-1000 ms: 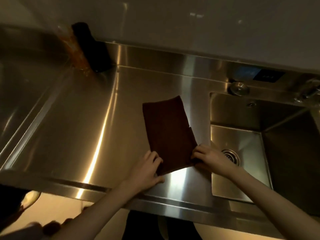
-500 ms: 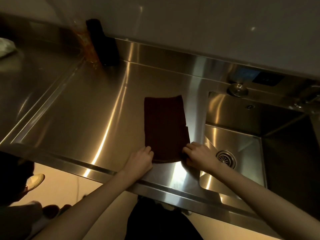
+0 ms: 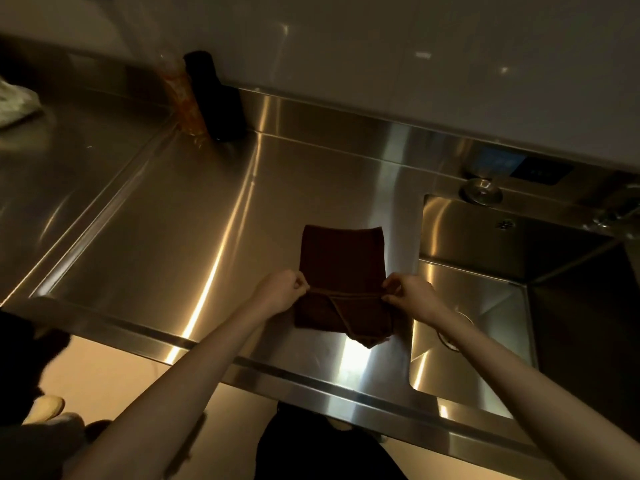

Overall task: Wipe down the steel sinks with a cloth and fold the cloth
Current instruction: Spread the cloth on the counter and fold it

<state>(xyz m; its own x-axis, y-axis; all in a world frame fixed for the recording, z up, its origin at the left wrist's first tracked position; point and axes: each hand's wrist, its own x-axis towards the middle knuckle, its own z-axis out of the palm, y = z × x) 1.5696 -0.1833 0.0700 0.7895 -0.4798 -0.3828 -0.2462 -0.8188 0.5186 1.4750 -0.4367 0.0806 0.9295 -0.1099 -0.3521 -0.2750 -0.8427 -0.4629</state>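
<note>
Our left hand (image 3: 280, 292) and right hand (image 3: 410, 299) hold the brown cloth (image 3: 343, 258), fingers clamped on its near edge, so we should fold it over evenly.

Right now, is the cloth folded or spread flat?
Mid-fold: left hand and right hand pinch the cloth, near edge lifted over the rest.

Kitchen: steel counter (image 3: 311, 174), sink (image 3: 485, 341)

From my remote seat: left forearm (image 3: 194, 372) and right forearm (image 3: 505, 372) bare from wrist to frame edge, slim. Left hand (image 3: 282, 292) and right hand (image 3: 410, 297) bare. Dark garment (image 3: 329, 448) at bottom centre reads black in dim light, cut unclear. Pale rounded shape (image 3: 45, 408) lower left, maybe shoe; can't tell whose.
</note>
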